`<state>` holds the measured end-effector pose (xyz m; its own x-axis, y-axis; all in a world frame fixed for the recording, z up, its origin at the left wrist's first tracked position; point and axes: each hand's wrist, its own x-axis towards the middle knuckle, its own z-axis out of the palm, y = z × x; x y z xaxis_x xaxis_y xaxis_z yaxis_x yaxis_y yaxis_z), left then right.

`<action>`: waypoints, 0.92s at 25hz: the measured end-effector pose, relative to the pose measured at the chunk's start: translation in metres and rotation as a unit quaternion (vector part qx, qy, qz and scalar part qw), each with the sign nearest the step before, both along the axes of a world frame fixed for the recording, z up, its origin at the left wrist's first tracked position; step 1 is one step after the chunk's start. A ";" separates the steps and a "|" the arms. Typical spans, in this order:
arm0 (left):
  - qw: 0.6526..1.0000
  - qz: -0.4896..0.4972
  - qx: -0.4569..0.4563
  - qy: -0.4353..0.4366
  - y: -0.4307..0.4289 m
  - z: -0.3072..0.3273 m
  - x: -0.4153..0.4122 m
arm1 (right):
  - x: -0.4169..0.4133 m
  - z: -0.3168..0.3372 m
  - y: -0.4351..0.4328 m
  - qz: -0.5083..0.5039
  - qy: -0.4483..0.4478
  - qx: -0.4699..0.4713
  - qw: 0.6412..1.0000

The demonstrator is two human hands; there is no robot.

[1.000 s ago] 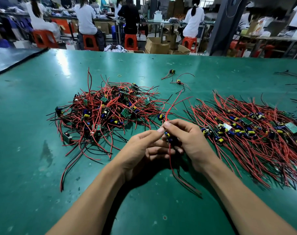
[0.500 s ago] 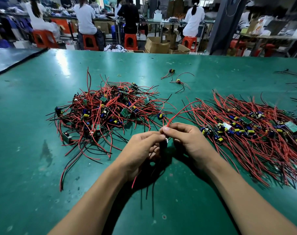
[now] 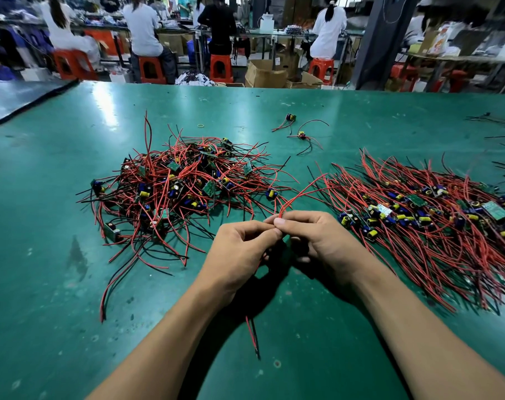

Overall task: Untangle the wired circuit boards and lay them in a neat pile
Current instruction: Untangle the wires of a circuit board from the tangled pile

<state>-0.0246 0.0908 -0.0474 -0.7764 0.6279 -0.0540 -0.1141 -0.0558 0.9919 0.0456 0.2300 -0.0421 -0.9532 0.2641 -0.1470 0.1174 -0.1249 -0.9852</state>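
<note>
Left hand (image 3: 239, 249), right hand (image 3: 320, 238) around red wires (image 3: 285, 205).

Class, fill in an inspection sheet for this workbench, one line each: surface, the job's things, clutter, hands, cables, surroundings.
Surface: green table, scuffed and spotted, with glare at its far left.
Job's things: tangled heap of wired boards on the left; sorted pile on the right, its wires roughly parallel.
Clutter: two loose wired units and a small rubber ring further back.
Hands: left hand and right hand meet, both pinching the held wires; any board between them is hidden.
Cables: red leads rise from the pinch; a red and black tail hangs below the hands.
Surroundings: people seated on orange stools, cardboard boxes, other benches.
</note>
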 end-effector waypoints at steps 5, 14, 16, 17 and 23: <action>0.999 0.028 -0.023 0.030 0.001 -0.002 -0.001 | -0.011 -0.011 0.000 -0.089 0.021 0.013 0.996; 0.999 -0.008 -0.036 0.018 -0.002 0.005 0.002 | -0.017 -0.011 0.009 -0.220 0.069 -0.089 0.969; 0.999 -0.019 -0.043 0.024 -0.003 0.006 0.003 | -0.018 -0.011 0.011 -0.247 0.074 -0.112 0.960; 0.998 -0.026 -0.048 0.028 -0.003 0.007 0.003 | -0.018 -0.011 0.012 -0.260 0.078 -0.122 0.955; 0.995 -0.044 -0.072 0.044 -0.005 0.009 0.005 | -0.018 -0.014 0.013 -0.258 0.105 -0.085 0.957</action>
